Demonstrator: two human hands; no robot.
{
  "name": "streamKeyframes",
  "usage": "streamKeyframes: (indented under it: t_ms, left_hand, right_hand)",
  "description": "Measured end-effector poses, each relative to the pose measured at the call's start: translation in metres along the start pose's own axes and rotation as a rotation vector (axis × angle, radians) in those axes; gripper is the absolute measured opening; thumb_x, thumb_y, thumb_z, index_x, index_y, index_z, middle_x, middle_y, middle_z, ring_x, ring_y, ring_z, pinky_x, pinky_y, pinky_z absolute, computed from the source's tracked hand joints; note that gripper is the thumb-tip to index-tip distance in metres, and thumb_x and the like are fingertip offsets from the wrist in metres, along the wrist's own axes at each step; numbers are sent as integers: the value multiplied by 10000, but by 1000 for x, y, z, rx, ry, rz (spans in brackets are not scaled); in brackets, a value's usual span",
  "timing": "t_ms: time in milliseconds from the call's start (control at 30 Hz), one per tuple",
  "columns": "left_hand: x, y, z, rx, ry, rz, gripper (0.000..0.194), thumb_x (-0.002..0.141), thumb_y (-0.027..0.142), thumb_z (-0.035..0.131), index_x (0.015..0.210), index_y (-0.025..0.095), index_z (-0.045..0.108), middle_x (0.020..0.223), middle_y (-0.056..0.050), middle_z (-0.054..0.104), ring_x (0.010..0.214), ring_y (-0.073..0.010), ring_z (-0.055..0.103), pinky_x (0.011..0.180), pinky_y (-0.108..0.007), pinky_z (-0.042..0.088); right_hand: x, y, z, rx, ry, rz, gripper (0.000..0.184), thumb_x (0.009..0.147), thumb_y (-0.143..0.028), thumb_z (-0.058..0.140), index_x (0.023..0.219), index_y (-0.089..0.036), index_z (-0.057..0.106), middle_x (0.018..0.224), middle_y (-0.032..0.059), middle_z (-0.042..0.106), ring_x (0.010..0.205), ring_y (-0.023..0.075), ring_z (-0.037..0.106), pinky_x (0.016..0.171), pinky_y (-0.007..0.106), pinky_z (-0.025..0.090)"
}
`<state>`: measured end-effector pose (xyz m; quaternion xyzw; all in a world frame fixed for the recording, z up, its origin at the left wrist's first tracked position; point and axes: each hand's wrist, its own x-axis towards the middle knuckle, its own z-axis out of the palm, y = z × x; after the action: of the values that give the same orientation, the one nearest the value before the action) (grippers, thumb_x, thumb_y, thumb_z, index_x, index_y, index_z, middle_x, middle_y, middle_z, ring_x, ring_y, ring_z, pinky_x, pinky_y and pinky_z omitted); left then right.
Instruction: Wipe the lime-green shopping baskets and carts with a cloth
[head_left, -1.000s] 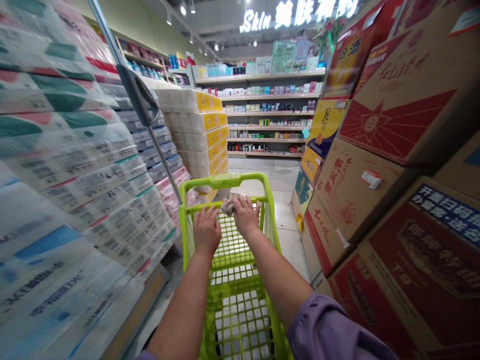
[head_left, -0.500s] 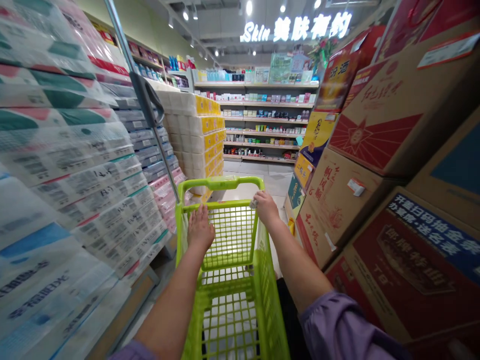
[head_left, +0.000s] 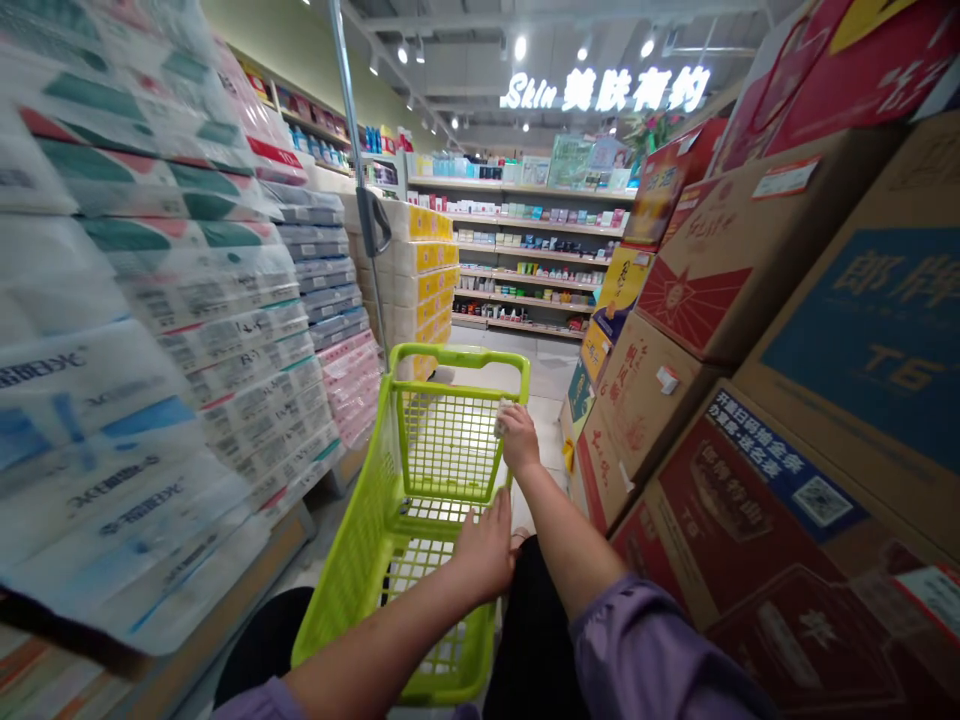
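A lime-green plastic shopping basket (head_left: 352,545) with grid walls and a long pull handle (head_left: 371,225) stands low in front of me. My right hand (head_left: 520,440) is closed around a small crumpled whitish wad (head_left: 501,415), perhaps a cloth or tissue, and presses it at the far right part of the basket's rim. Nearer to me, my left hand (head_left: 484,550) lies against the basket's right side, its fingers stretched out and nothing seen in it. Part of that side is hidden behind my hands and forearms.
Tall stacks of wrapped tissue packs (head_left: 225,330) line the left. Cardboard cartons (head_left: 690,280) are piled high on the right. Yellow-and-white packs (head_left: 431,270) stand beyond the basket, and shelves of small products (head_left: 532,240) cross the back under a lit sign.
My left hand has moved from the basket's far rim to its right side, nearer me. My right hand has shifted slightly down the rim with the wad. The view has turned a little.
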<state>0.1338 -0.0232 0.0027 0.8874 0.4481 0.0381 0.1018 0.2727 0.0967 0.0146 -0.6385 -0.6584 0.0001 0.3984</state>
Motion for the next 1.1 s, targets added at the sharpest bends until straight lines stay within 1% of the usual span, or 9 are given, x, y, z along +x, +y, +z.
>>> streamKeyframes:
  t_ms: [67, 167, 333, 433, 667, 833, 933, 1033, 1100]
  left_hand:
    - [-14, 8, 3, 31, -24, -14, 683, 911, 333, 363, 1516, 130, 119, 1473, -209, 385, 1299, -315, 462, 1071, -560, 320]
    - [-24, 9, -9, 78, -30, -44, 653, 892, 221, 388, 1508, 164, 179, 1429, -202, 453, 1256, -329, 503, 1068, -604, 295]
    - [-40, 1, -19, 126, -27, -76, 695, 832, 95, 446, 1491, 169, 237, 1320, -180, 573, 1209, -314, 546, 1065, -572, 323]
    - [-54, -13, -15, 191, 10, -74, 651, 855, 91, 395, 1486, 153, 248, 1255, -182, 620, 1217, -300, 542, 1063, -575, 322]
    - [-66, -67, -19, 185, 114, -205, 696, 804, -1, 291, 1435, 281, 379, 1292, -101, 613, 1189, -281, 572, 1039, -588, 344]
    - [-62, -97, -31, 213, 124, -321, 629, 840, 34, 234, 1373, 267, 474, 1401, -83, 520, 1256, -287, 506, 1024, -576, 353]
    - [-58, -116, -33, 275, 158, -360, 565, 865, 70, 242, 1340, 224, 506, 1397, -99, 520, 1264, -267, 489, 1030, -515, 351]
    - [-51, -138, -28, 266, 205, -363, 427, 907, 288, 351, 1275, 210, 552, 1347, -112, 557, 1237, -274, 500, 1013, -460, 365]
    - [-45, -153, -24, 231, 232, -334, 431, 899, 395, 369, 1216, 199, 585, 1305, -119, 584, 1219, -284, 510, 1011, -448, 365]
  right_hand:
    - [-8, -2, -9, -24, -69, -40, 341, 831, -66, 458, 1016, -201, 711, 1179, 55, 648, 1252, 190, 438, 1076, 370, 320]
    - [-18, -7, -26, -90, -179, -107, 306, 832, -76, 488, 992, -204, 715, 1156, 52, 653, 1199, 174, 464, 1040, 316, 331]
    - [-32, -17, -46, -193, -242, -93, 272, 865, -106, 486, 988, -210, 706, 1146, 45, 651, 1171, 172, 468, 1014, 320, 312]
    - [-40, -21, -49, -169, -243, -95, 275, 885, -129, 469, 1018, -219, 693, 1163, 40, 643, 1189, 173, 459, 1055, 352, 263]
    - [-48, -31, -46, -32, -262, -106, 377, 868, -82, 428, 1054, -303, 671, 1266, -29, 603, 1268, 149, 413, 1119, 420, 167]
    - [-52, -39, -36, -15, -230, -167, 380, 882, -83, 444, 1051, -338, 669, 1286, -55, 591, 1229, 146, 447, 1125, 416, 154]
    - [-56, -42, -29, -55, -217, -248, 356, 883, -99, 487, 1083, -336, 663, 1300, -53, 582, 1217, 160, 453, 1096, 368, 218]
    - [-63, -43, -24, -114, -177, -341, 334, 895, -146, 525, 1156, -320, 640, 1304, -41, 586, 1166, 168, 488, 1035, 321, 298]
    - [-70, -42, -21, -144, -146, -395, 339, 899, -172, 542, 1196, -312, 625, 1341, -32, 565, 1177, 171, 488, 1026, 313, 311]
